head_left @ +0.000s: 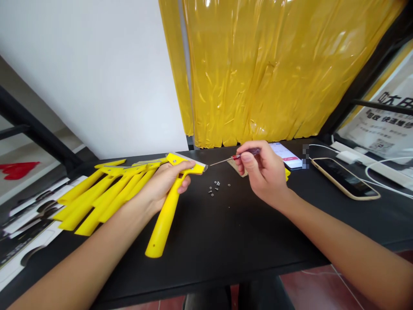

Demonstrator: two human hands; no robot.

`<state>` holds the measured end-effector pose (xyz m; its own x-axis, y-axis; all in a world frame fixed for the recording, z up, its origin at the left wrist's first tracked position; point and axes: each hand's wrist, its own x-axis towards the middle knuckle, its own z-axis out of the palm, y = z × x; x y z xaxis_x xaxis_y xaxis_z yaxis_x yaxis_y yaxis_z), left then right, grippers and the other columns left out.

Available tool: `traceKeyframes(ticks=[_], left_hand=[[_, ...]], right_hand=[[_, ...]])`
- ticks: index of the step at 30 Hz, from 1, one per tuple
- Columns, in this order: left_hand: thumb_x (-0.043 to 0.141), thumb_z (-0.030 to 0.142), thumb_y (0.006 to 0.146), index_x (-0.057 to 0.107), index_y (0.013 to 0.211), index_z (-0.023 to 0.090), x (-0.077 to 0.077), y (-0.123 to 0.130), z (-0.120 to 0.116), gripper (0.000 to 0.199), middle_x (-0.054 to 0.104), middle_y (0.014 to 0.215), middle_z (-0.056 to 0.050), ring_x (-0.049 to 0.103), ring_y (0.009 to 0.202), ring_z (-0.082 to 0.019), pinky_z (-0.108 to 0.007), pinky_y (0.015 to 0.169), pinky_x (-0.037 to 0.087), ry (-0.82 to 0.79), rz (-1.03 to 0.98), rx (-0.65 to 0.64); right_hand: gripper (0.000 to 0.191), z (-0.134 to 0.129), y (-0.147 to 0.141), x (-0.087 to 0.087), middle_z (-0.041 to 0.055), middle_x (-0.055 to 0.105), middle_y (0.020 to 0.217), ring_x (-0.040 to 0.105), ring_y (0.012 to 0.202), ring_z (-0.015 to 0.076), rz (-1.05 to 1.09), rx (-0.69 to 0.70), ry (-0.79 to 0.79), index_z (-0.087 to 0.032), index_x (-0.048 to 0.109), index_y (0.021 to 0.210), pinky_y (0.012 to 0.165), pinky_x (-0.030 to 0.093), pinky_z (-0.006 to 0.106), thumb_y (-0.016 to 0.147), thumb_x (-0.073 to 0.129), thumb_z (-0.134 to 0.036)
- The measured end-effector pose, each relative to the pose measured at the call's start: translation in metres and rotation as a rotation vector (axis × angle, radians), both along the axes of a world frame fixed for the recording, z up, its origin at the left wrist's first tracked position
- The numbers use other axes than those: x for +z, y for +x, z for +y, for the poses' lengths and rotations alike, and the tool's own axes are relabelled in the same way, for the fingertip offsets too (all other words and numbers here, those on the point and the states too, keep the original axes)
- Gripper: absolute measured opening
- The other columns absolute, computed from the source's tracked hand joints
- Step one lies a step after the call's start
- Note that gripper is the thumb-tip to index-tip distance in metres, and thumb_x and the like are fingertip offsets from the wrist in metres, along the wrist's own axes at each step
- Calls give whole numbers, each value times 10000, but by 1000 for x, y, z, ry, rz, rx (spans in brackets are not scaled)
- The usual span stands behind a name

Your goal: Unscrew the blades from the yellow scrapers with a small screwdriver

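L hand: fingers wrapped rd. scraper. R hand: fingers pinching screwdriver. Screws loose, nr. tabletop back edge — hand knock could scatter them.

The scraper is yellow, with a wide head and a long round handle. A pale grey strip runs along the head. It is held tilted above the table, handle toward the near edge, head toward the far edge. The screwdriver has a thin metal shaft and a reddish-purple handle; its tip points left, just beside the head.
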<state>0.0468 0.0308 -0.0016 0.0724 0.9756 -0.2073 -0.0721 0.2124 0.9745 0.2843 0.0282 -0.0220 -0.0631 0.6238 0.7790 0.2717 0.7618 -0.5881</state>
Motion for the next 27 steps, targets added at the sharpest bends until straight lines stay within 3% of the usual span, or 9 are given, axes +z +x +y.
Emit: traceKeyframes(ticks=[9, 14, 20, 23, 25, 27], left_hand=[[626, 134, 761, 534, 727, 160, 0, -3, 0, 102, 534, 546, -3, 446, 446, -68, -171, 432, 329, 84, -159, -105], [595, 126, 743, 527, 691, 160, -2, 0, -4, 92, 543, 546, -15, 457, 456, -78, -190, 452, 339, 117, -122, -136], [626, 134, 783, 556, 719, 147, -5, 3, -6, 95, 554, 550, -9, 470, 456, -68, -179, 462, 362, 164, -62, -150], [702, 188, 804, 583, 810, 151, 1, 2, -6, 124, 609, 606, -20, 534, 470, -92, -184, 446, 395, 144, -50, -80], [721, 280, 832, 611, 982, 169, 8, -1, -7, 217, 681, 718, -49, 583, 469, -129, -210, 406, 407, 97, -31, -73], [679, 407, 884, 589, 1208, 215, 15, -5, -9, 387, 728, 829, -74, 538, 393, -120, -220, 348, 359, 71, 5, -125]], right_hand=[[123, -4, -2, -6, 3, 670, 846, 660, 680, 124, 70, 93, 37, -236, 613, 1072, 620, 549, 284, 1014, 544, -321], [142, -10, -5, -8, 16, 676, 902, 660, 691, 122, 63, 180, 77, -233, 635, 1105, 614, 545, 292, 1019, 530, -272], [157, -11, -8, -12, 21, 683, 978, 673, 743, 120, -23, 178, 72, -247, 631, 1142, 655, 559, 286, 1013, 541, -240], [152, -8, -8, -12, 24, 683, 942, 670, 725, 127, 98, 150, 74, -245, 635, 1129, 599, 558, 277, 1023, 530, -275], [155, -5, -7, -10, 21, 671, 895, 652, 684, 127, 191, 118, 63, -242, 633, 1113, 543, 538, 271, 1029, 520, -307], [157, -2, -6, -7, 18, 658, 870, 629, 653, 124, 237, 87, 45, -243, 624, 1100, 512, 517, 267, 1033, 514, -332]])
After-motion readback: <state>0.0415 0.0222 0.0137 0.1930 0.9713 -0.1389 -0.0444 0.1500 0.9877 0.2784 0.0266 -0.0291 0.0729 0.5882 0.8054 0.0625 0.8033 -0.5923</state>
